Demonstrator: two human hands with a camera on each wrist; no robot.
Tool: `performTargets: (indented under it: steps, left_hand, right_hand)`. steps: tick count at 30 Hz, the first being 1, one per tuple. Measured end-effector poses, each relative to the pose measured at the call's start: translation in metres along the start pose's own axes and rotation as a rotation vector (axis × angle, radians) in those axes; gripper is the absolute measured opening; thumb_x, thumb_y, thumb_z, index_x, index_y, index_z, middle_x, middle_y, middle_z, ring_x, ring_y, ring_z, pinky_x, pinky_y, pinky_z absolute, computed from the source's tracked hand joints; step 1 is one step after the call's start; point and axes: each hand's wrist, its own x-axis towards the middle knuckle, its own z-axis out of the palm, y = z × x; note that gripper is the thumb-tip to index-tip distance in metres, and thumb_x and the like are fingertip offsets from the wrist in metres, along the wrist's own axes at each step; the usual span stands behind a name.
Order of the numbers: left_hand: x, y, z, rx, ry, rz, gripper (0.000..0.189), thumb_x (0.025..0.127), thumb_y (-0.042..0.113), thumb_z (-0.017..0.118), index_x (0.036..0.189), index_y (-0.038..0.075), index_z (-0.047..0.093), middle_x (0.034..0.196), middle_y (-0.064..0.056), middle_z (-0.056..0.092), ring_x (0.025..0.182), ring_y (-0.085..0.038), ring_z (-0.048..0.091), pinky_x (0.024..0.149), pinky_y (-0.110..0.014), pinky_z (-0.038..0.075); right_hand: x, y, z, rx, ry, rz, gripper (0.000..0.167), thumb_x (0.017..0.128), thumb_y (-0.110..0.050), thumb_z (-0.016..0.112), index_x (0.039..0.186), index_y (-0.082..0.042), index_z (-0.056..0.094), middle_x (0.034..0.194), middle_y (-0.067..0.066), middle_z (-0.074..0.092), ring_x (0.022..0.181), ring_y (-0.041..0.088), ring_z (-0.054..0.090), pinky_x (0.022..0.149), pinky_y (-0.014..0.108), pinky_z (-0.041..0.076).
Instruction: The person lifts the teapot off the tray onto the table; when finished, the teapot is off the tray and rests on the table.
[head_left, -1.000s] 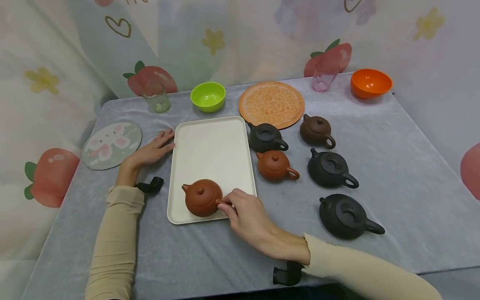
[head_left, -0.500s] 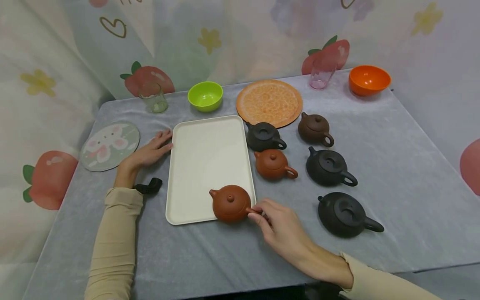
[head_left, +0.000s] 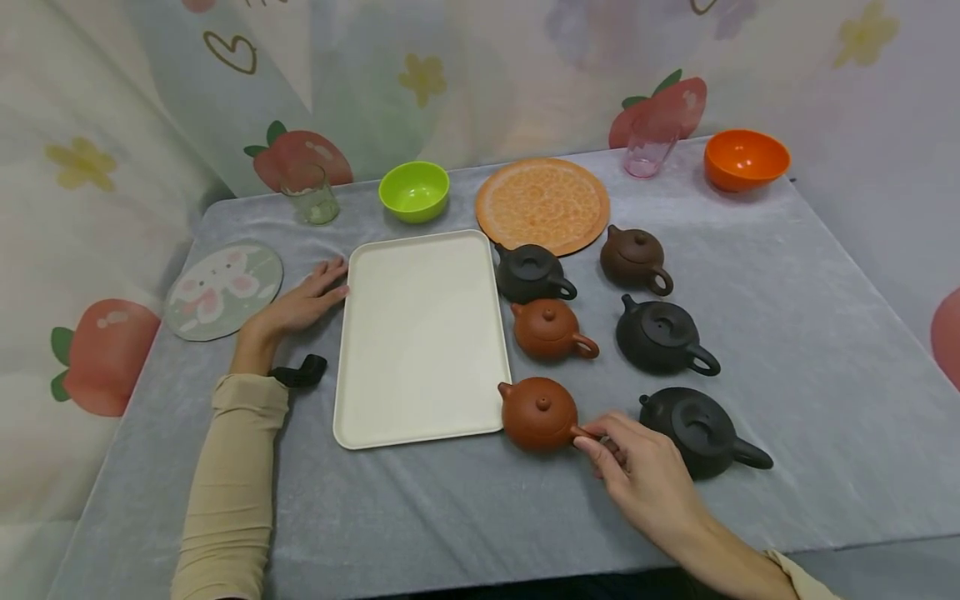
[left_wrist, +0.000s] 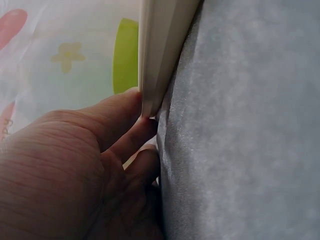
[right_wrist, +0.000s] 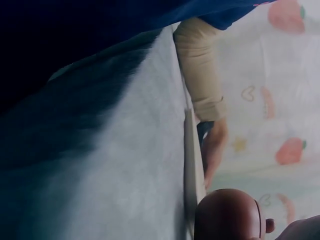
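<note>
My right hand (head_left: 651, 479) pinches the handle of a reddish-brown teapot (head_left: 540, 414), which stands upright just right of the tray's near right corner. In the right wrist view the same teapot (right_wrist: 230, 215) shows at the bottom, partly cut off. My left hand (head_left: 298, 302) lies with fingers extended, its fingertips against the left rim of the cream tray (head_left: 420, 342). The left wrist view shows the left thumb and fingers (left_wrist: 117, 112) touching the tray's edge (left_wrist: 162, 50). Nothing lies on the tray.
Right of the tray stand a smaller reddish-brown teapot (head_left: 547, 331), a brown teapot (head_left: 633, 257) and several black teapots (head_left: 660, 333). Along the back are a green bowl (head_left: 414, 193), a round orange mat (head_left: 543, 204), an orange bowl (head_left: 745, 161) and two glasses (head_left: 318, 200). A rabbit mat (head_left: 223, 292) lies left.
My right hand has carried the reddish-brown teapot rightward, from over the tray's near end to beside its right edge. The left hand stays at the tray's left rim.
</note>
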Motion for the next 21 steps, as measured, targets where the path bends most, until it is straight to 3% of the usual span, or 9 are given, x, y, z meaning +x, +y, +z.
performTargets:
  steps: [12, 17, 21]
  left_hand:
    - [-0.007, -0.004, 0.001, -0.004, 0.008, 0.004, 0.065, 0.107, 0.031, 0.038, 0.157, 0.006, 0.005, 0.163, -0.012, -0.012, 0.147, -0.032, -0.023, 0.116, -0.061, -0.008]
    - [-0.007, -0.002, 0.003, -0.014, 0.009, 0.014, 0.067, 0.106, 0.036, 0.039, 0.157, 0.007, 0.006, 0.164, -0.011, -0.011, 0.148, -0.031, -0.022, 0.116, -0.06, -0.007]
    - [-0.004, 0.001, 0.005, 0.027, 0.02, 0.016, 0.068, 0.105, 0.039, 0.04, 0.157, 0.007, 0.01, 0.164, -0.013, -0.007, 0.149, -0.032, -0.017, 0.117, -0.059, -0.004]
  right_hand:
    - [-0.017, 0.021, -0.006, -0.052, 0.036, -0.016, 0.016, 0.081, -0.009, 0.078, 0.086, -0.022, 0.07, 0.072, -0.022, 0.051, 0.057, -0.01, 0.05, 0.056, 0.013, 0.043]
    - [-0.019, 0.024, -0.01, -0.096, 0.017, -0.037, 0.018, 0.079, -0.009, 0.08, 0.087, -0.022, 0.071, 0.079, -0.02, 0.055, 0.061, -0.01, 0.05, 0.054, 0.015, 0.045]
    - [-0.014, 0.02, -0.024, -0.173, -0.061, -0.008, 0.012, 0.081, -0.017, 0.08, 0.087, -0.022, 0.07, 0.081, -0.017, 0.059, 0.06, -0.01, 0.05, 0.052, 0.017, 0.044]
